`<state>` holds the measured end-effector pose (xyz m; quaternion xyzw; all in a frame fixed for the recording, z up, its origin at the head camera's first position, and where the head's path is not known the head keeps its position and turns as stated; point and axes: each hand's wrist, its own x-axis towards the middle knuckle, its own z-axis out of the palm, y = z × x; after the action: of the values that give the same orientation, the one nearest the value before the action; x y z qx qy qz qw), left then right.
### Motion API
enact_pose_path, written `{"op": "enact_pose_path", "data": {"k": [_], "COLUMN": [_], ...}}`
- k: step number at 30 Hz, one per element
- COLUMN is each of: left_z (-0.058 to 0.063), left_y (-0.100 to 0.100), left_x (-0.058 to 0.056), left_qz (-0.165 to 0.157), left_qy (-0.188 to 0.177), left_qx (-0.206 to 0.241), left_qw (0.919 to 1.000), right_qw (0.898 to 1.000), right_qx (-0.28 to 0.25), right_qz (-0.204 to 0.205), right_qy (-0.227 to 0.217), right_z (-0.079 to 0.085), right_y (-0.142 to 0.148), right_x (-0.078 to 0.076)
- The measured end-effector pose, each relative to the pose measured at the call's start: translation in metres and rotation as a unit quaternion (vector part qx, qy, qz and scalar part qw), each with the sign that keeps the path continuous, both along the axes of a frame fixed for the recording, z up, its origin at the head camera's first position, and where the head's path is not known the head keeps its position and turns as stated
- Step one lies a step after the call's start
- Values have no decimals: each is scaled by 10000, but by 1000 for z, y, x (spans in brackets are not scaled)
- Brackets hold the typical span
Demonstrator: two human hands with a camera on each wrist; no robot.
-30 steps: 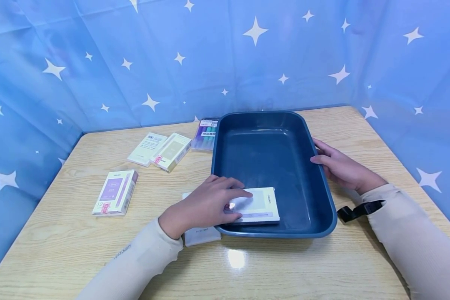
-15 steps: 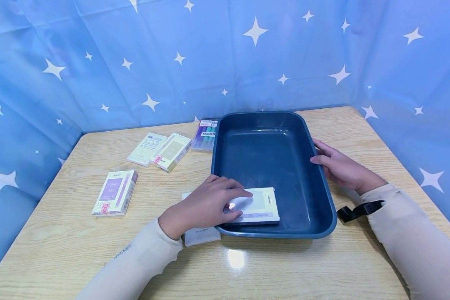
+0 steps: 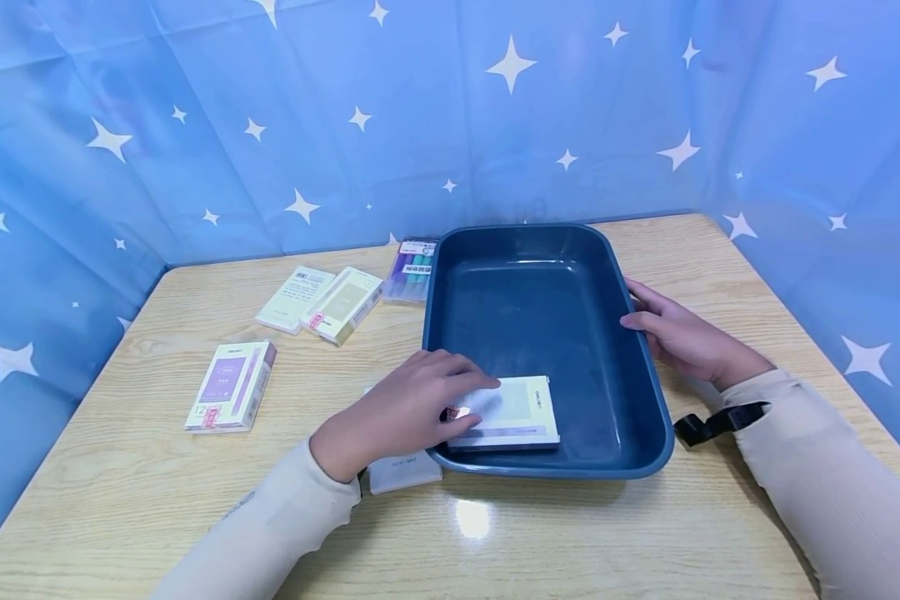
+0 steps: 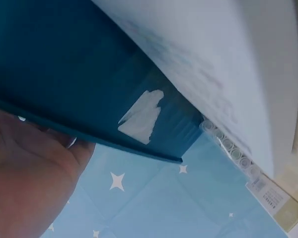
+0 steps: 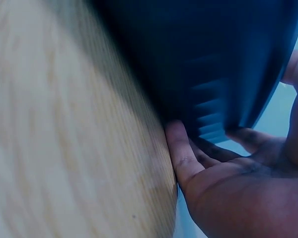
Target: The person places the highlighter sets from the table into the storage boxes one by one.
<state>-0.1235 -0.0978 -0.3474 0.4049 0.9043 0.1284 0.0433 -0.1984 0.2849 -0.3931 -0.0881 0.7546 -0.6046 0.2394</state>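
A dark blue plastic tray stands on the table. In it, at the near left corner, lies a flat white box with a pale panel and a lilac stripe. My left hand reaches over the tray's left rim, its loosely bent fingers spread over the box's left end. My right hand grips the tray's right wall, thumb at the rim. In the right wrist view its fingers press against the outside of the wall. Beneath my left wrist, another pale box lies outside the tray, partly hidden.
A white and purple box lies on the wooden table at left. Farther back, a white box and a beige-panelled box lie together. Beside the tray's far left side sits a clear case of coloured pens. A starry blue curtain hangs behind.
My left hand has drawn back slightly to the left, and more of the box's left end shows below the thumb. The right hand and the tray have stayed in place.
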Motion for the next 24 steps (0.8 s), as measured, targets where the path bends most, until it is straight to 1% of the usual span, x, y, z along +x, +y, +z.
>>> {"op": "enact_pose_path", "data": {"k": [3, 9, 15, 18, 24], "left_z": [2, 10, 22, 27, 33], "left_y": [-4, -10, -19, -24, -33], "left_x": [0, 0, 0, -2, -7], "left_qz": [-9, 108, 216, 400, 1033], "left_qy": [97, 227, 678, 865, 1177], "left_qx": [60, 217, 250, 208, 248], "left_qw": [9999, 9994, 9971, 9952, 9874], "right_qw": [10000, 10000, 10000, 10000, 10000], "right_qx": [63, 54, 62, 87, 87], "right_qz": [-8, -15, -20, -22, -37], "right_qy": [-3, -14, 11, 13, 17], "right_z": [0, 1, 0, 0, -1], "right_y": [0, 0, 0, 1, 1], "right_x": [0, 0, 0, 0, 0]}}
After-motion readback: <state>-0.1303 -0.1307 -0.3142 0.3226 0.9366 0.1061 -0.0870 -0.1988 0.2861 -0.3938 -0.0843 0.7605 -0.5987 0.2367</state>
